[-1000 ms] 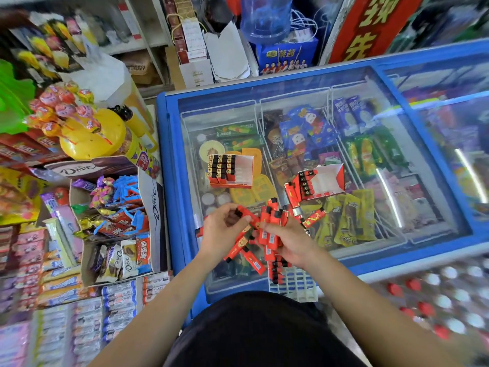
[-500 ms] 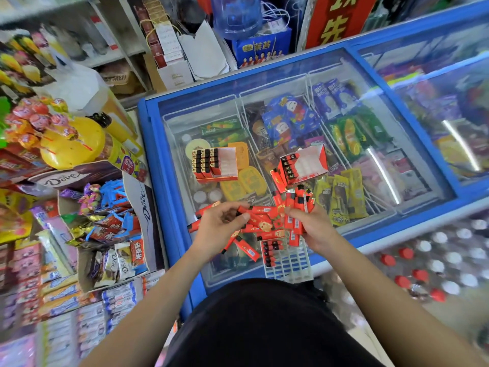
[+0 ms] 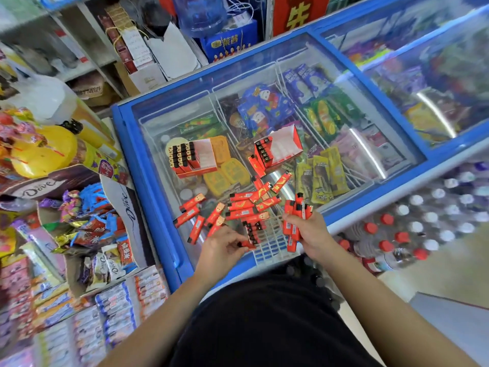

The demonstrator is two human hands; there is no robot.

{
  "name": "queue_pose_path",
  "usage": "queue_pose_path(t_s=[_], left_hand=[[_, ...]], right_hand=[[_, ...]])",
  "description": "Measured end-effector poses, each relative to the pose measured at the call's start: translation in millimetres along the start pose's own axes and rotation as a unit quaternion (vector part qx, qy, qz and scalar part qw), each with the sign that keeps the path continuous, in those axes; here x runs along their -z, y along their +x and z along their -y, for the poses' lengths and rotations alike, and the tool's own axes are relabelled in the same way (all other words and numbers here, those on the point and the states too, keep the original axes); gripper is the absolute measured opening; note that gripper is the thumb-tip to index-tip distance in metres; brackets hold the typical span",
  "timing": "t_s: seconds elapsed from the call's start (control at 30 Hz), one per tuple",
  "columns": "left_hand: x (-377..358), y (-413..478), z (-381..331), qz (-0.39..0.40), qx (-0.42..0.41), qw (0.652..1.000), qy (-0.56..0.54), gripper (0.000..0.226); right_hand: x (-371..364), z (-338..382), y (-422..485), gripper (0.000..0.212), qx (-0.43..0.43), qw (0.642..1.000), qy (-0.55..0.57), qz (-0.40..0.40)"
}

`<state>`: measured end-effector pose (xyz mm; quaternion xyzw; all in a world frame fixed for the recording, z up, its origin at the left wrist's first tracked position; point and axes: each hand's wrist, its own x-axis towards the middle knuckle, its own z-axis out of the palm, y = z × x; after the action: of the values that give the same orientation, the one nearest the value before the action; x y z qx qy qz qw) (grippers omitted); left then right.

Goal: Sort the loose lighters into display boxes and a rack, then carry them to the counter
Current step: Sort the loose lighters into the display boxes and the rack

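Observation:
Several loose red lighters (image 3: pixel 246 205) lie scattered on the freezer's glass lid (image 3: pixel 264 75). My right hand (image 3: pixel 308 229) grips a bundle of red lighters (image 3: pixel 296 218) upright above the lid's near edge. My left hand (image 3: pixel 225 247) pinches a single red lighter (image 3: pixel 247 244) beside a white plastic rack (image 3: pixel 267 242), which holds a few lighters at its far end. A partly filled red display box (image 3: pixel 193 157) stands at the left, a second, mostly empty display box (image 3: pixel 277 147) farther right.
Dove chocolate cartons (image 3: pixel 105 221) and snack shelves crowd the left side. Capped bottles (image 3: pixel 412 229) are packed at the right below the freezer's blue frame. A water jug (image 3: pixel 201 14) and cardboard boxes stand behind the freezer.
My hands have pulled apart. The right hand moved right with its bundle of lighters; the left hand dropped toward the rack holding one lighter. More lighters now lie spread on the glass.

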<state>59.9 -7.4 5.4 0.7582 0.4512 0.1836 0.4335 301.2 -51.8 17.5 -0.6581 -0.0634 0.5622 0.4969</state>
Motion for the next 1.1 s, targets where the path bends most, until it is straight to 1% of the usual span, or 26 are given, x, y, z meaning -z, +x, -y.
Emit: queue_pose_path(t_s=[0.1,0.17,0.23,0.37,0.5,0.73,0.83,0.93,1.03,1.1], left_hand=[[-10.9,-3.1,-0.2,-0.019,-0.052,0.998,0.032,0.017],[-16.5,-4.1,0.2,-0.024,-0.069,0.996,0.044,0.016],[-20.6,-5.5,3.1,-0.029,-0.077,0.995,0.056,0.016],[-27.2,-5.4,9.2,-0.036,-0.1,0.991,0.081,0.013],[-34.7,-2.5,11.9,-0.045,-0.14,0.984,0.097,0.012],[-38.7,0.4,16.2,-0.058,-0.166,0.974,0.141,0.016],[-34.7,1.6,18.8,-0.045,-0.189,0.965,0.175,0.016],[-30.3,2.4,17.1,-0.04,-0.183,0.964,0.19,0.015],[-25.4,3.3,3.3,-0.04,-0.146,0.971,0.186,0.011],[-22.8,6.9,-6.7,-0.056,-0.125,0.977,0.163,0.005]], right_hand=[[2.8,-8.3,-4.6,0.01,-0.009,1.0,0.0,-0.004],[4.6,-14.7,-6.3,0.01,-0.012,1.0,-0.006,-0.005],[6.2,-19.6,-8.2,0.01,-0.018,1.0,-0.008,-0.002],[8.6,-26.3,-10.9,0.02,-0.025,1.0,-0.018,0.004],[10.2,-29.4,-13.1,0.021,-0.019,1.0,-0.023,0.01],[14.8,-30.4,-15.5,0.023,-0.017,0.999,-0.024,0.019],[15.1,-30.3,-17.1,0.017,-0.015,0.999,-0.023,0.031],[14.9,-30.6,-19.2,0.014,-0.003,0.998,-0.028,0.048],[14.2,-30.4,-21.0,0.02,0.01,0.997,-0.037,0.062],[13.4,-29.3,-22.2,0.024,0.015,0.996,-0.045,0.073]])
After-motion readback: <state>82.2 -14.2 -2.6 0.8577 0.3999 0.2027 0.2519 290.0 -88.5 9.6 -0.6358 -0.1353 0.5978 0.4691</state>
